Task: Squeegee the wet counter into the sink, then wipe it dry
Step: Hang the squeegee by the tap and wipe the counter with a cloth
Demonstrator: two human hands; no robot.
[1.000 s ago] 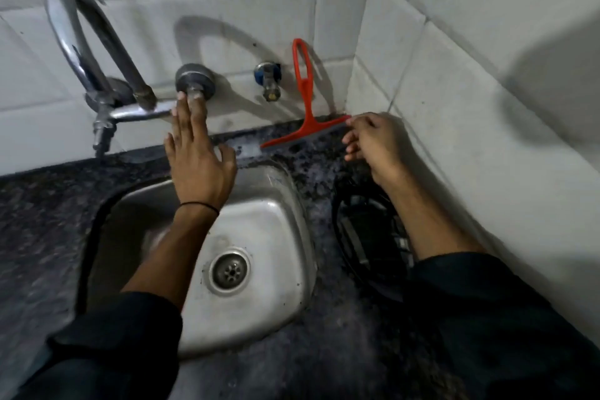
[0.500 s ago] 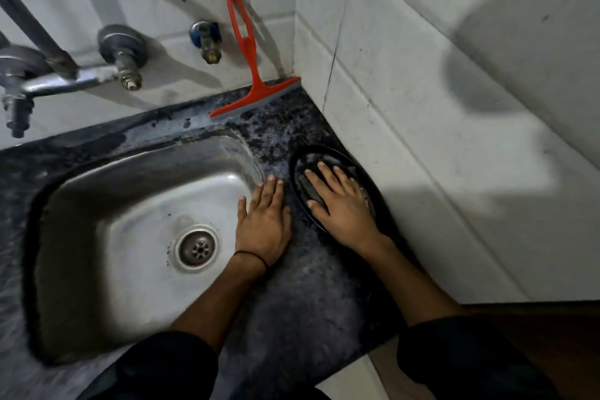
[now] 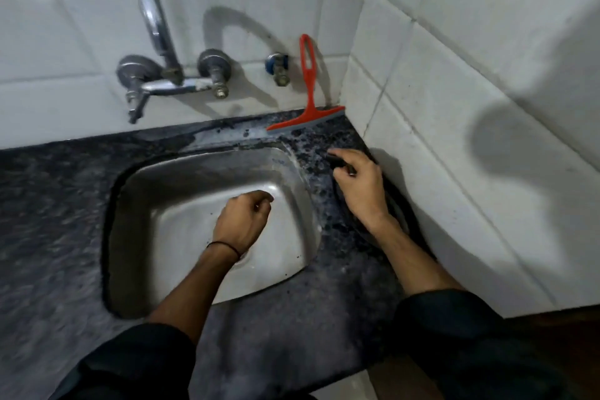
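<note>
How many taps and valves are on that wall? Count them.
2: the swan-neck mixer tap above the sink's back left, and a small blue-handled valve beside the red squeegee.

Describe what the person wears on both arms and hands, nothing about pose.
Both hands are bare, no gloves. The left hand has a thin black band around its wrist. The right hand shows no band or watch. Both arms wear dark sleeves pushed up to around the elbows, leaving the forearms bare. No rings can be made out.

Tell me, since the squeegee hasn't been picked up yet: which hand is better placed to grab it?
Right, probably. The right hand is over the counter on the corner side, nearer the red squeegee leaning on the wall. The left hand hangs curled over the sink, farther away.
</note>
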